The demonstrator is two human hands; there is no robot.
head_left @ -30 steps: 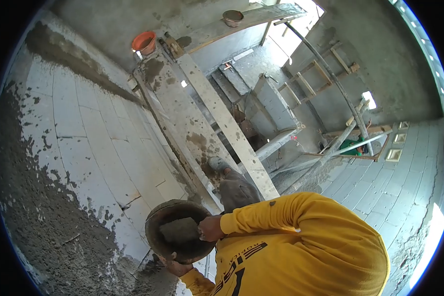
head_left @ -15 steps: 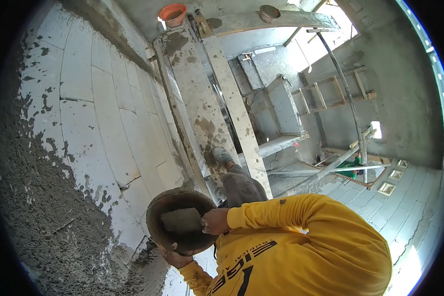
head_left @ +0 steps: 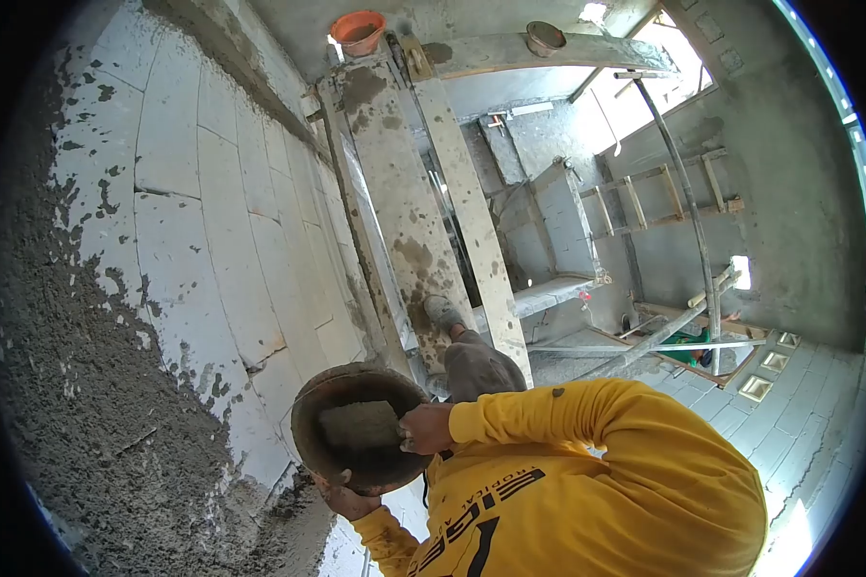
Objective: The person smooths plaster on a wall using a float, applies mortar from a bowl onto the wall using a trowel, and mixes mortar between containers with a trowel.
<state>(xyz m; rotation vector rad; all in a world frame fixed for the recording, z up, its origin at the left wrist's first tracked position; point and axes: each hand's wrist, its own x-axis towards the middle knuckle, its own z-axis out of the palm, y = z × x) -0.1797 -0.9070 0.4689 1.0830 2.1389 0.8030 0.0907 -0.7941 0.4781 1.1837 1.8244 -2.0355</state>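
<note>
My left hand (head_left: pixel 348 500) is closed on the lower rim of a round, mortar-stained bucket (head_left: pixel 308 438), holding it tilted in front of my body. Inside the bucket lies a flat, roughly rectangular trowel blade (head_left: pixel 358 425) coated in grey mortar. At the bucket's right edge, my right hand (head_left: pixel 425 428) is closed around the trowel's handle end, and the handle itself is hidden by my fingers. To the left stands a pale block wall (head_left: pixel 221 240), its near part covered with rough wet mortar (head_left: pixel 115 433).
Mortar-splashed planks (head_left: pixel 394 192) run away under my foot (head_left: pixel 443 313). An orange basin (head_left: pixel 358 34) and a second bowl (head_left: pixel 546 38) sit at the far end. Poles (head_left: pixel 678 144) and a wooden ladder (head_left: pixel 649 197) stand right. A person in green (head_left: pixel 683 346) is partly visible below.
The view has shifted slightly, so the wall and planks appear further right and lower. Bucket, trowel and both hands keep nearly the same places relative to each other.
</note>
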